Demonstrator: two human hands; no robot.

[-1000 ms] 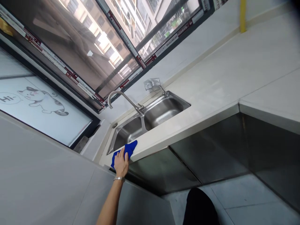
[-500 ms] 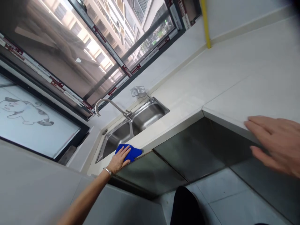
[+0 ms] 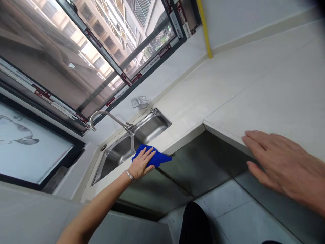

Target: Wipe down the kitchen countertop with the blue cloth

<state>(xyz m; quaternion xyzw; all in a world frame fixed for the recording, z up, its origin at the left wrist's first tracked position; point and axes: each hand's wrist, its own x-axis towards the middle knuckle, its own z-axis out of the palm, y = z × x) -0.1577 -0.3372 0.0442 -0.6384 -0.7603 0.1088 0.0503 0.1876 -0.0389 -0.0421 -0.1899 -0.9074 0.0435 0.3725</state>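
My left hand [image 3: 141,164], with a silver band at the wrist, presses a blue cloth [image 3: 160,158] onto the front edge of the white countertop [image 3: 177,135], beside the sink. The fingers lie over the cloth, and the thumb points along the edge; one corner of the cloth hangs over the front. On the right, my right hand [image 3: 281,162] rests at the edge of the other counter arm with nothing in it. Its fingers are stretched out and the thumb is apart. Behind the cloth sits a steel double sink [image 3: 148,130] with a curved faucet [image 3: 109,115].
Dark cabinet doors [image 3: 188,166] stand below the counter, which turns a corner to the right. A clear plastic bag-like item [image 3: 139,102] is behind the sink. A yellow pipe [image 3: 204,30] meets the counter at the back. Windows line the wall.
My left hand has slid the blue cloth rightward along the counter edge, and more of the cloth's corner sticks out. The view has turned a little; my right hand stays near the edge.
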